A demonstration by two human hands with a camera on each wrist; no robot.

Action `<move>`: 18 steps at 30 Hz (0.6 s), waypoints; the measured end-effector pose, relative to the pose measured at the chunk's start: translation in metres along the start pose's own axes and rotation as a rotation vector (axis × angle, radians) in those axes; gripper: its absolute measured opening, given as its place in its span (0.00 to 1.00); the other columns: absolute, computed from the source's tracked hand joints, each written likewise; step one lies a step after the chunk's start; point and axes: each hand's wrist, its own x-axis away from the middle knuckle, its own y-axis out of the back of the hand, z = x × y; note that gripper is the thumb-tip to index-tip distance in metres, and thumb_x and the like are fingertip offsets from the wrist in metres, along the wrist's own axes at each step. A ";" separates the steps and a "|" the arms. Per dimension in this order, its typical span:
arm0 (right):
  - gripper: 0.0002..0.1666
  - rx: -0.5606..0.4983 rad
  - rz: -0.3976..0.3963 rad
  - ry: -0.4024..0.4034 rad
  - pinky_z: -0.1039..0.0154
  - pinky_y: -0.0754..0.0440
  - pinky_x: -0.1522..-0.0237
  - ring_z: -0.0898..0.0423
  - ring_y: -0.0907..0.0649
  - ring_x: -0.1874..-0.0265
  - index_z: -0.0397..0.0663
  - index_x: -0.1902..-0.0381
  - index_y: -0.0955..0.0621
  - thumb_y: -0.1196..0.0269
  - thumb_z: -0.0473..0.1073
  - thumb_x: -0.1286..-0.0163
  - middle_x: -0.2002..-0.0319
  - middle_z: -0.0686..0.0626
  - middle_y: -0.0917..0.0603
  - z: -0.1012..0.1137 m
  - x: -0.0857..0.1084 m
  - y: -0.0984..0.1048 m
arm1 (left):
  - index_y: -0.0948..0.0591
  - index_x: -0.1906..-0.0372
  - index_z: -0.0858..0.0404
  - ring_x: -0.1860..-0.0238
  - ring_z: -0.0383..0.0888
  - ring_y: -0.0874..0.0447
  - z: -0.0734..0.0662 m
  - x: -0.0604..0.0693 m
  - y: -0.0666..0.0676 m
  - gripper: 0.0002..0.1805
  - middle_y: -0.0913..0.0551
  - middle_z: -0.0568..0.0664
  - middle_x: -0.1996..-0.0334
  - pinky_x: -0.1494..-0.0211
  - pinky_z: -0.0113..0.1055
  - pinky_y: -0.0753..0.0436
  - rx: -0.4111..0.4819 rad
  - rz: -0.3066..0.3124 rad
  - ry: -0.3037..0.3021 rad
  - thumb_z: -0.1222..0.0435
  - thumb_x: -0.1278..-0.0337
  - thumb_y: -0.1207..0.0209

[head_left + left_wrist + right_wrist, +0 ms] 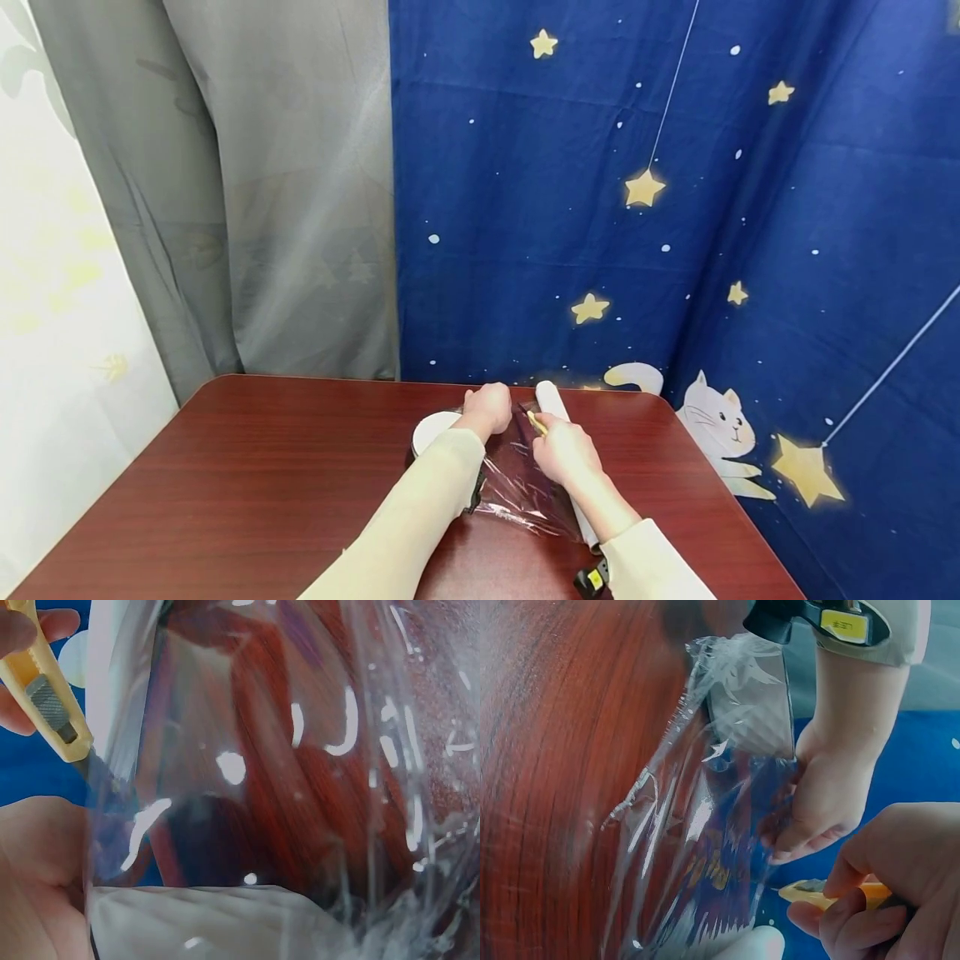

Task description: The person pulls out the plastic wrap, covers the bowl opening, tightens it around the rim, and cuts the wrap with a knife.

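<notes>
My left hand pinches the far edge of a sheet of clear plastic wrap; in the right wrist view its fingers are curled at the film's edge. A yellow utility knife is gripped in my right hand, just right of the left one. Its blade points at the film edge, and in the left wrist view the tip overlaps the film. The wrap stretches between a white roll on the right and a round white-topped item on the left, partly hidden by my left arm.
A dark red wooden table lies under everything, its far edge close beyond my hands. Behind it hang a grey curtain and a blue star-patterned curtain. Wrist cameras sit on both sleeves.
</notes>
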 end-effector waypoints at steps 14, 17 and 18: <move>0.22 0.071 -0.010 0.041 0.39 0.11 0.52 0.34 0.08 0.54 0.45 0.42 0.12 0.35 0.36 0.35 0.53 0.36 0.07 0.012 -0.003 -0.014 | 0.18 0.76 0.53 0.54 0.48 0.11 -0.004 0.008 -0.001 0.15 0.10 0.45 0.67 0.30 0.56 0.23 -0.008 -0.074 -0.051 0.65 0.29 0.36; 0.23 0.069 0.002 0.043 0.39 0.11 0.49 0.35 0.08 0.52 0.43 0.41 0.12 0.35 0.36 0.34 0.52 0.36 0.07 0.011 -0.007 -0.017 | 0.17 0.75 0.51 0.55 0.46 0.13 -0.005 0.010 0.001 0.14 0.11 0.43 0.67 0.32 0.55 0.23 0.008 -0.083 -0.057 0.64 0.29 0.35; 0.24 0.065 0.008 0.036 0.39 0.11 0.48 0.35 0.08 0.51 0.43 0.40 0.12 0.35 0.36 0.34 0.51 0.36 0.07 0.010 -0.008 -0.018 | 0.16 0.74 0.51 0.55 0.46 0.13 -0.006 0.010 0.002 0.13 0.11 0.43 0.66 0.32 0.55 0.24 0.016 -0.086 -0.059 0.64 0.29 0.35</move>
